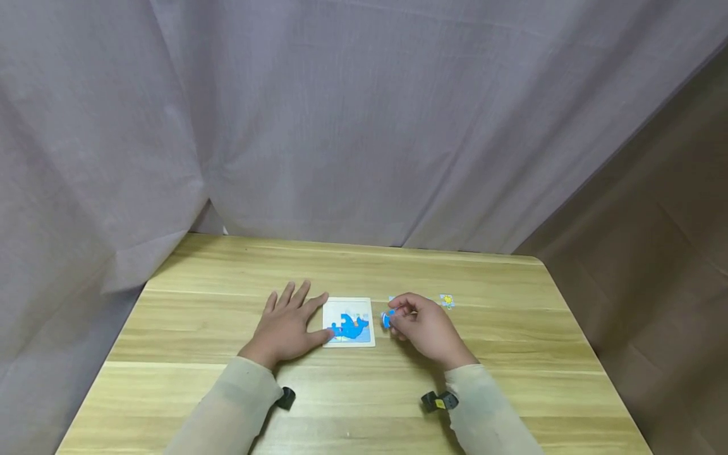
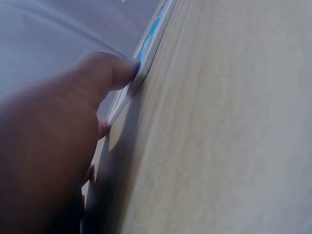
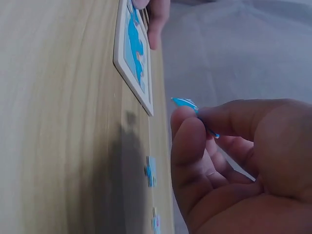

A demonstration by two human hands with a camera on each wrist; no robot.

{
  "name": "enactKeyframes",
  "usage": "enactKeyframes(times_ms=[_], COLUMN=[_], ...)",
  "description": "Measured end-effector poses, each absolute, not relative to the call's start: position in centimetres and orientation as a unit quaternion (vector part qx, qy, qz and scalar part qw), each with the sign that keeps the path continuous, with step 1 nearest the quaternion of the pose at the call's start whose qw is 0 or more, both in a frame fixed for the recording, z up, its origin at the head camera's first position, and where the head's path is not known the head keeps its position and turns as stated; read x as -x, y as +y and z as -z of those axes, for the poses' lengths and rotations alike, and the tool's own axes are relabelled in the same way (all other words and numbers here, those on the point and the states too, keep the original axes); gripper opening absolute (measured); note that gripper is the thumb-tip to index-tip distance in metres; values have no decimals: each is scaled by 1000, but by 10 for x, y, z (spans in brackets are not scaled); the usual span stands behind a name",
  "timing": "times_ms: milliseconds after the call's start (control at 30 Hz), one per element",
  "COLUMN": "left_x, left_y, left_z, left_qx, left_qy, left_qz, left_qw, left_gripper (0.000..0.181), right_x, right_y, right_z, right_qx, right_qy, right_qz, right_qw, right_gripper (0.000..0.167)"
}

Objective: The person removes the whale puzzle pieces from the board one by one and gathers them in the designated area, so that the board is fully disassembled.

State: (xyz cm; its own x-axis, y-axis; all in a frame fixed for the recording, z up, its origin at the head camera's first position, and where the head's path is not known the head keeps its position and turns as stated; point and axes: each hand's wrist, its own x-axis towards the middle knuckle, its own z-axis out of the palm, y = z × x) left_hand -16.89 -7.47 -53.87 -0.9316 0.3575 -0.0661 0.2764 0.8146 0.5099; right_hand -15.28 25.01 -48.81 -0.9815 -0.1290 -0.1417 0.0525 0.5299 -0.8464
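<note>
Puzzle piece [image 1: 386, 319] | pinched by right hand [image 1: 426, 330] | juts toward puzzle board [image 1: 347, 305]

The head view looks forward and down from well above the table [image 1: 347, 404], taking in the left hand [image 1: 286, 332] and right hand [image 1: 429, 332]. The 2 wrist views sit low and close behind each hand, turned sideways, so the table runs steeply; all 3 share the puzzle board [image 1: 335, 308]

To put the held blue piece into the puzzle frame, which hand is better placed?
Probably the right hand: it pinches the blue piece just beside the puzzle frame. The left hand, fingers spread and touching the frame, seems better suited to steadying it.
</note>
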Motion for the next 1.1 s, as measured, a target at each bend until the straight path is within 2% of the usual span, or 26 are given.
enactKeyframes(times_ms=[500, 900, 1100], left_x=[168, 166, 165], left_y=[-76, -78, -78], left_z=[540, 539, 542], left_qx=[-171, -169, -165], left_qy=[948, 949, 949], left_qz=[-258, -256, -259], left_qw=[76, 77, 78], left_gripper=[86, 86, 86], right_x=[141, 142, 145], right_y=[268, 267, 266], right_z=[498, 510, 512], right_qx=[-33, -41, -15], right_qy=[892, 914, 935], right_qz=[441, 393, 343], right_qw=[97, 96, 89], right_gripper=[15, 14, 15])
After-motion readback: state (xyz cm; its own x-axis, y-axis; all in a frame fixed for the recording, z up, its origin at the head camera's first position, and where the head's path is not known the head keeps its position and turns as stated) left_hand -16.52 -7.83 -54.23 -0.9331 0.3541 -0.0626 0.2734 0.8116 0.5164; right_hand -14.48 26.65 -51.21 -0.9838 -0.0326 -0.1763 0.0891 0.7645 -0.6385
